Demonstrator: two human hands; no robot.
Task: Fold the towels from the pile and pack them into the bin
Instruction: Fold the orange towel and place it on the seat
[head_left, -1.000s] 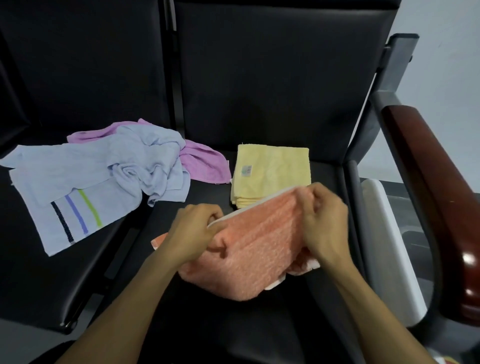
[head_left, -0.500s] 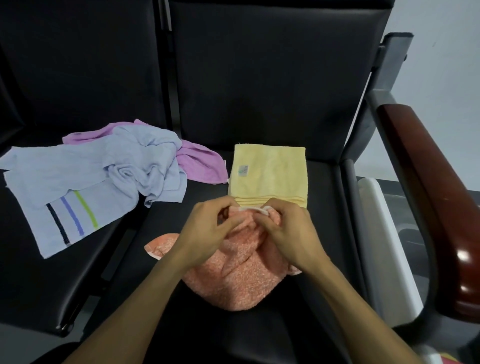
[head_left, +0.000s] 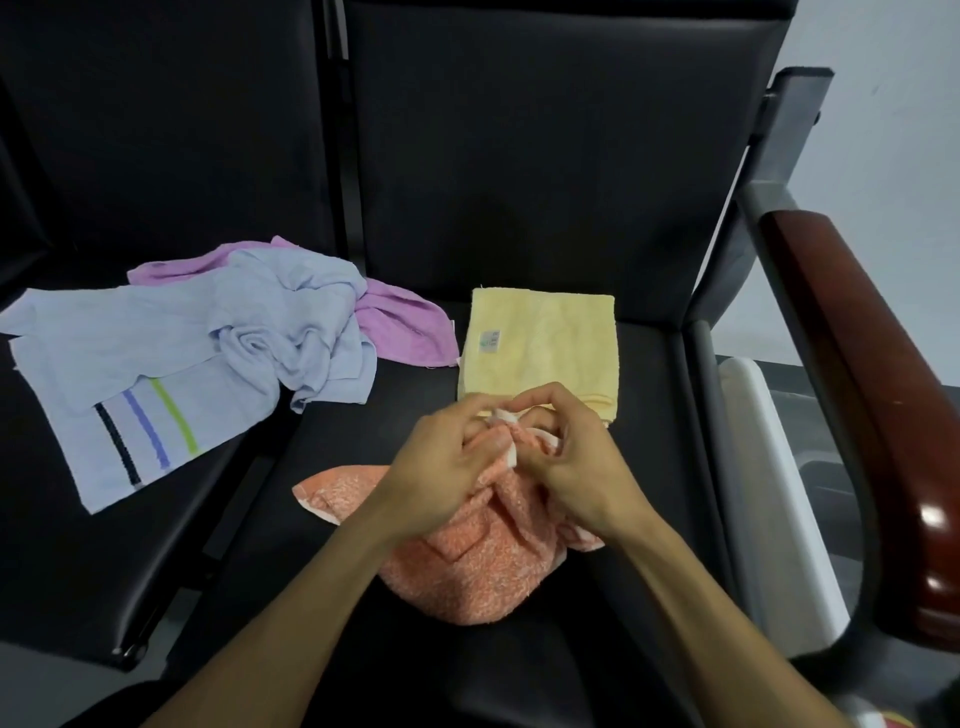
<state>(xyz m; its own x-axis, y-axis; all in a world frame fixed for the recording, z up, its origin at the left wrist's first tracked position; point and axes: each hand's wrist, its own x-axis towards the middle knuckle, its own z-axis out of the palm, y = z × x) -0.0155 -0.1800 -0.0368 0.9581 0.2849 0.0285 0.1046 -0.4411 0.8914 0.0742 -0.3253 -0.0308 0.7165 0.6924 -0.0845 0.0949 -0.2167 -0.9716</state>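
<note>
head view: white bin (head_left: 769, 499) beside seat

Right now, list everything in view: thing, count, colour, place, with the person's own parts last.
folded yellow terry towel: one, pale yellow, lying flat on the right seat, just behind the hands.
orange terry towel: one, orange with a white edge, bunched on the right seat, held at its top.
crumpled light blue striped towel: one, light blue with black, blue and green stripes, on the left seat.
purple terry towel: one, purple, partly under the blue one.
black padded chairs: two, black, side by side.
brown wooden armrest: one, reddish brown, far right.
white plastic object: one, white, between seat and armrest; what it is cannot be told.
left hand: one, pinches the orange towel's edge.
right hand: one, pinches the same edge.
</note>
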